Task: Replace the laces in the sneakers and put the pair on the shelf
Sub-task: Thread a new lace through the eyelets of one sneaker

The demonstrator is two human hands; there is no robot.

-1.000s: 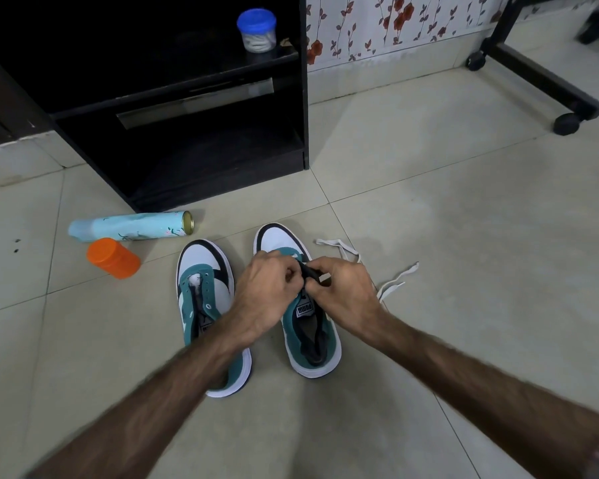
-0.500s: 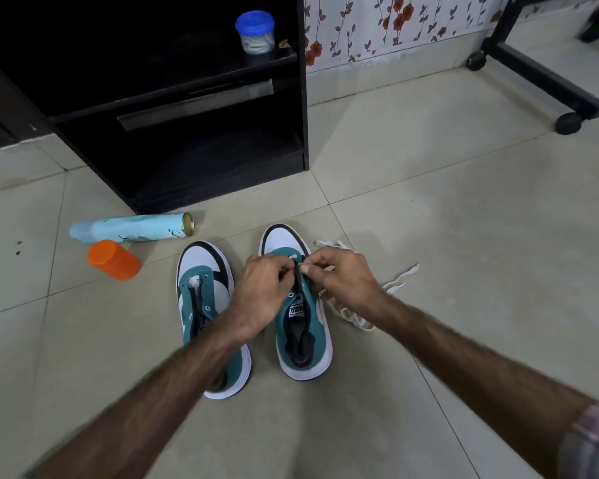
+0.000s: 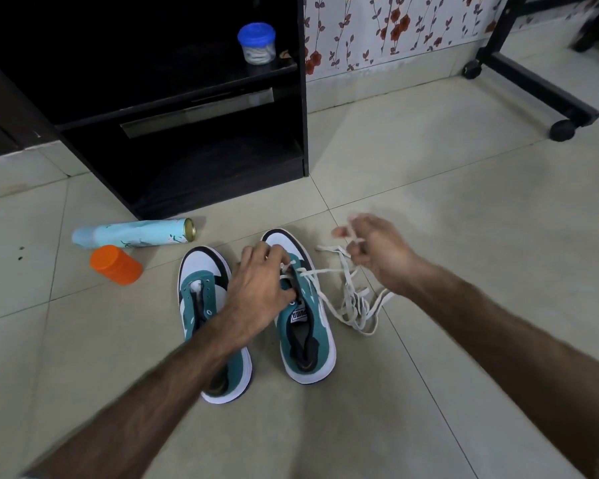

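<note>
Left hand (image 3: 260, 292) pins the right sneaker (image 3: 303, 305) on the floor, fingers curled at the eyelets. Right hand (image 3: 377, 250) pinches the white lace (image 3: 351, 299), drawn out sideways. Pull steadily, even both ends, avoid twists. Left sneaker (image 3: 204, 295) unlaced.

Floor (image 3: 429, 209): large pale tiles, smooth, soft sheen, thin grout lines.
Sneakers, left (image 3: 204, 305) and right (image 3: 308, 326): teal matt suede-like uppers, smooth white toe panels, black trim, white rubbery soles.
Lace (image 3: 353, 305): flat woven white cloth, limp.
Shelf unit (image 3: 222, 174): dark wood-grain board, dull finish, a brushed metal strip on front.
Spray can (image 3: 135, 233): printed pale-blue body, slight gloss, brassy metal end.
Orange cap (image 3: 115, 265): smooth matt plastic.
Small jar (image 3: 257, 44): clear plastic, blue plastic lid.
Wall (image 3: 395, 29): floral-printed covering, matt.
</note>
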